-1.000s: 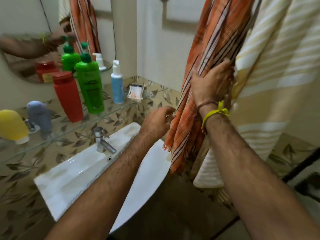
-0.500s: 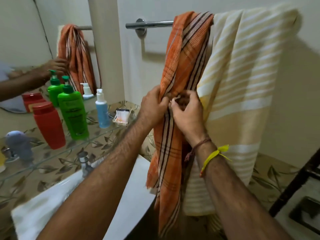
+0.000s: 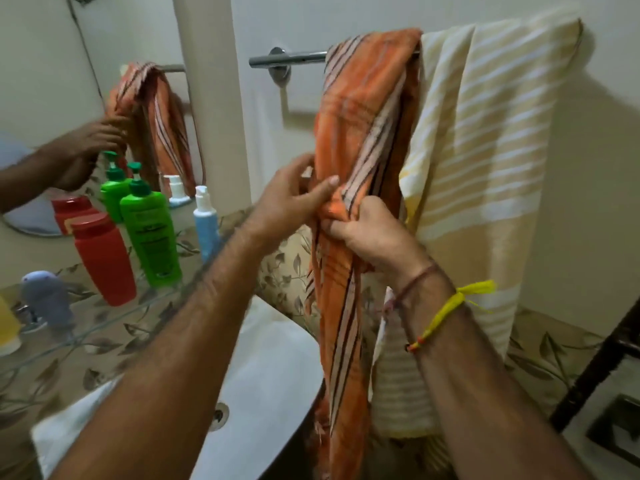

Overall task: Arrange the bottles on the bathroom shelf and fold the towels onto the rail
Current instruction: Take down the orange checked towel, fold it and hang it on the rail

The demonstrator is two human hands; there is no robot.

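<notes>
An orange striped towel (image 3: 360, 109) hangs bunched over the chrome rail (image 3: 287, 59). Beside it on the right a cream and white striped towel (image 3: 485, 150) hangs spread over the same rail. My right hand (image 3: 367, 230) grips a fold of the orange towel at mid-height. My left hand (image 3: 294, 199) pinches the same fold from the left, thumb on the cloth. On the glass shelf (image 3: 104, 327) stand a red bottle (image 3: 104, 258), a green pump bottle (image 3: 150, 233) and a blue pump bottle (image 3: 206, 226), upright in a row.
A white sink (image 3: 277, 368) lies below my arms. A mirror (image 3: 45, 109) at left reflects the hands, bottles and towel. A grey object (image 3: 48, 296) and a yellow one (image 3: 7, 323) sit at the shelf's left end. A dark frame (image 3: 602, 372) stands at the right.
The view tilted up from the sink to the rail. My left hand rose from near the sink to the orange towel, and both hands came together on its middle fold.
</notes>
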